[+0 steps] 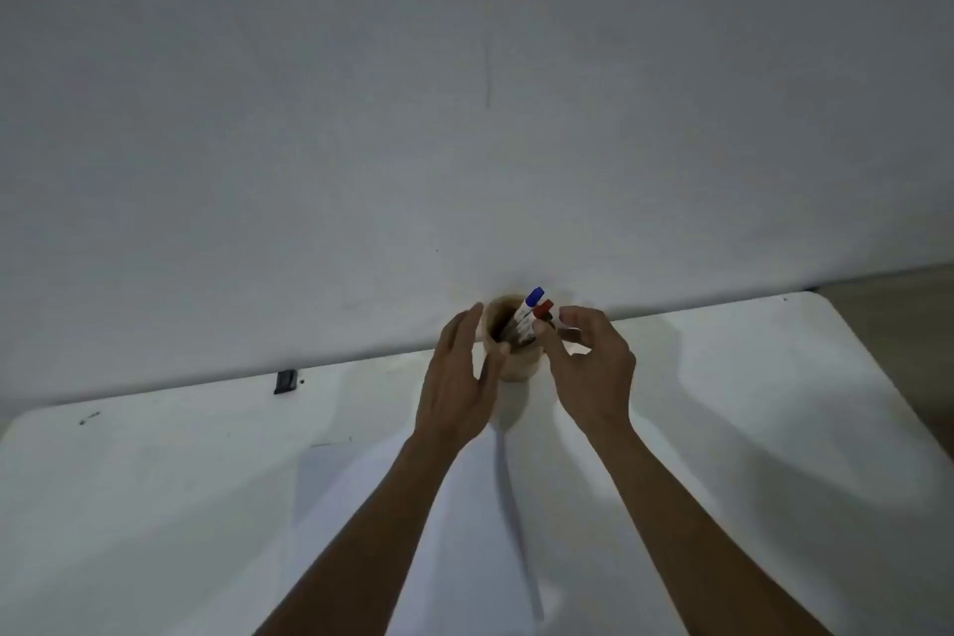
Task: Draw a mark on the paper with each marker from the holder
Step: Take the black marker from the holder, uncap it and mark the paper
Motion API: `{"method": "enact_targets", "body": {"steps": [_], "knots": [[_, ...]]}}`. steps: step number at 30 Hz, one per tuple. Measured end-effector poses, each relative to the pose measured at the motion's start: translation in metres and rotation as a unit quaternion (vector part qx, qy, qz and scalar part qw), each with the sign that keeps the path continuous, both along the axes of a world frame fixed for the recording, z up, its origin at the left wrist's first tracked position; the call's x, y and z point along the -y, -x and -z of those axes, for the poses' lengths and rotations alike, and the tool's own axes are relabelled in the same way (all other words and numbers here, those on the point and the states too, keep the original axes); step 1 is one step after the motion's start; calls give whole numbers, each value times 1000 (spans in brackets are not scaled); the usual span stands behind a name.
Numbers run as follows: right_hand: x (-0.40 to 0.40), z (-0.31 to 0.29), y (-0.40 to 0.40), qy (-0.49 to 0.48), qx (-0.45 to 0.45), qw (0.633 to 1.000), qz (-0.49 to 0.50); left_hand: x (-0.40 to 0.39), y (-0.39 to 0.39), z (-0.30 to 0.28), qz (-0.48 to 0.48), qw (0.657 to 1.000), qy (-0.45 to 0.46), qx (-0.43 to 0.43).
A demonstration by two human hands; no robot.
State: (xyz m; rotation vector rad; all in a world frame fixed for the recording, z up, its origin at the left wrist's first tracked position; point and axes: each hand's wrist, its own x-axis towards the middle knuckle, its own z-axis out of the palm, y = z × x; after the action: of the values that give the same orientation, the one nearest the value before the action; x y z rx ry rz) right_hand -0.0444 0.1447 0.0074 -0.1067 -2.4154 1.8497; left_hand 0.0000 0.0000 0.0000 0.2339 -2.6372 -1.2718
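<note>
Seemingly nothing is drawn yet: the paper [464, 506] looks unmarked, the blue-capped marker [531, 303] and red-capped marker [543, 310] stand in the holder [516, 362], left hand [457, 387] steadying it with fingers spread, right hand [588, 362] fingers [541, 327] closing on a marker.

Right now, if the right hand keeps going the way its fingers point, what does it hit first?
Probably the red-capped marker in the holder: the right hand points up-left at it, fingertips beside its cap. Depth is unclear.

White table [748, 377]: paper [464, 506], tan holder [519, 367], small black object [285, 382].
</note>
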Motion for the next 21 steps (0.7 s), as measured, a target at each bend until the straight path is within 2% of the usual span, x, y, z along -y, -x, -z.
{"method": "enact_targets", "body": {"steps": [3, 14, 18, 21], "knots": [[3, 4, 3, 12, 11, 1000, 13, -5, 7, -5, 11, 999, -39, -31], [11, 15, 9, -19, -3, 1000, 25, -6, 11, 2, -4, 995, -102, -13], [7, -4, 10, 28, 6, 999, 37, -7, 11, 2, -9, 996, -90, -12], [-1, -29, 12, 109, -21, 992, 65, -8, 11, 1, 1, 995, -104, -11]]}}
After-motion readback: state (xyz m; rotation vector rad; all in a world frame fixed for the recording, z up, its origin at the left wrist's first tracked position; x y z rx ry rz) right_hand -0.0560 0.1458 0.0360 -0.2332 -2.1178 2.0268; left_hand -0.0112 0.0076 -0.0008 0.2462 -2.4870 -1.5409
